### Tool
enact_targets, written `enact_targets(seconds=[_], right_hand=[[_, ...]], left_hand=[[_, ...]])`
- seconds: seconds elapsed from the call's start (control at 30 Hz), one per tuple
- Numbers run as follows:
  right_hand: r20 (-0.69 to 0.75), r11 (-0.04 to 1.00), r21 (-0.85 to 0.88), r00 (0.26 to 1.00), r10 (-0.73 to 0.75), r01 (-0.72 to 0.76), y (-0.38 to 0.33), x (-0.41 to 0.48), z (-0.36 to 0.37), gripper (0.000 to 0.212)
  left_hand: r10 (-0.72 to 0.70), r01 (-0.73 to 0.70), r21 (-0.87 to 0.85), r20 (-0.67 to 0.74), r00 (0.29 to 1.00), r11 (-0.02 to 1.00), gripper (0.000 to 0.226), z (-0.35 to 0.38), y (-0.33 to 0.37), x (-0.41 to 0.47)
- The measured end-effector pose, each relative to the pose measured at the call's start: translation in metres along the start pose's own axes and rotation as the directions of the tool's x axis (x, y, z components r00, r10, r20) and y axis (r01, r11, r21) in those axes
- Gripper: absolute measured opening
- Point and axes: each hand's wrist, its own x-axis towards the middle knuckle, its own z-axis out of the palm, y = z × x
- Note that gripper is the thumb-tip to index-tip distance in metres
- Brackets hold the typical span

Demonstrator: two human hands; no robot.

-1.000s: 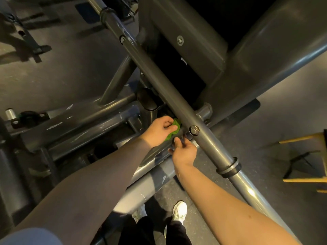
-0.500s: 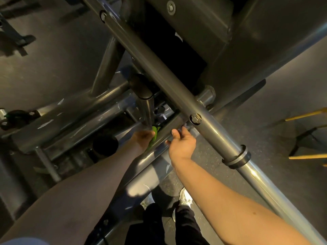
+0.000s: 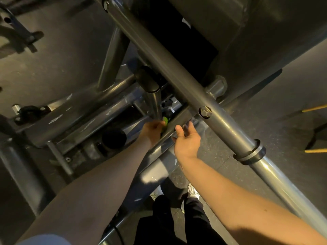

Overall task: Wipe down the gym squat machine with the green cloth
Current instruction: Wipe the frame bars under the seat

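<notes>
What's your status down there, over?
Left hand grips green cloth by upright post. Right hand open alongside. Diagonal tube crosses close by.

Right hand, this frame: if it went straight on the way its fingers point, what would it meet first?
Most likely the slim grey bar just ahead of the right hand, close to where it passes under the thick diagonal tube by the hex bolt. Depth is unclear and the fingers are blurred.

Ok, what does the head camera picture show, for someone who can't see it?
The left hand holds a small bright green cloth deep inside a grey steel-tube gym squat machine. The open right hand is beside it, at a slanted grey bar.
</notes>
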Motion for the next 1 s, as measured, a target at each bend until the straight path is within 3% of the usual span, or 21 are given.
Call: enact_targets(seconds=[0.1, 0.2, 0.27, 0.33, 0.4, 0.47, 0.57, 0.67, 0.8, 0.87, 1.0], right_hand=[[0.023, 0.994, 0.085, 0.998, 0.061, -0.063, 0.008, 0.003, 0.003, 0.063], [0.032, 0.996, 0.05, 0.997, 0.067, -0.068, 0.017, 0.002, 0.007, 0.065], [0.035, 0.996, 0.031, 0.996, 0.08, -0.081, 0.019, 0.0, 0.01, 0.066], [0.032, 0.994, 0.03, 0.994, 0.102, -0.103, 0.013, -0.001, 0.011, 0.064], [0.034, 0.993, 0.043, 0.993, 0.113, -0.115, 0.008, 0.001, 0.011, 0.065], [0.036, 0.992, 0.044, 0.993, 0.113, -0.114, 0.007, 0.002, 0.01, 0.065], [0.026, 0.993, 0.037, 0.994, 0.11, -0.111, 0.012, 0.004, 0.008, 0.065], [0.05, 0.992, 0.069, 0.994, 0.102, -0.106, 0.014, 0.004, 0.005, 0.063], [0.06, 0.991, 0.089, 0.993, 0.1, -0.105, 0.008, 0.002, 0.001, 0.062], [0.068, 0.993, 0.056, 0.993, 0.099, -0.103, 0.007, 0.003, 0.0, 0.063], [0.079, 0.995, -0.041, 0.992, 0.094, -0.091, -0.005, 0.001, -0.003, 0.066]], left_hand=[[-0.083, 0.084, 0.095, -0.021, 0.996, 0.992, 0.032, -0.005, -0.044, 0.002], [-0.085, 0.092, 0.101, -0.071, 0.994, 0.991, 0.033, -0.002, -0.045, -0.006], [-0.071, 0.076, 0.053, -0.09, 0.993, 0.996, 0.029, 0.002, -0.03, -0.01], [-0.081, 0.073, -0.101, -0.073, 0.994, 0.992, 0.022, 0.006, -0.008, -0.013], [-0.018, 0.0, -0.26, -0.064, 0.998, 0.966, 0.024, 0.011, 0.005, -0.012], [0.035, -0.06, -0.293, -0.088, 0.995, 0.954, 0.029, 0.016, 0.001, -0.009], [0.056, -0.079, -0.156, -0.145, 0.988, 0.985, 0.028, 0.019, -0.022, -0.007], [0.019, -0.002, 0.094, -0.186, 0.982, 0.996, 0.025, 0.014, -0.055, -0.015], [-0.02, 0.058, 0.131, -0.271, 0.962, 0.99, 0.024, 0.012, -0.077, -0.026], [-0.011, 0.038, 0.096, -0.27, 0.963, 0.995, 0.017, 0.013, -0.066, -0.03], [0.068, -0.103, -0.16, -0.206, 0.976, 0.982, 0.005, 0.021, -0.026, -0.03]])
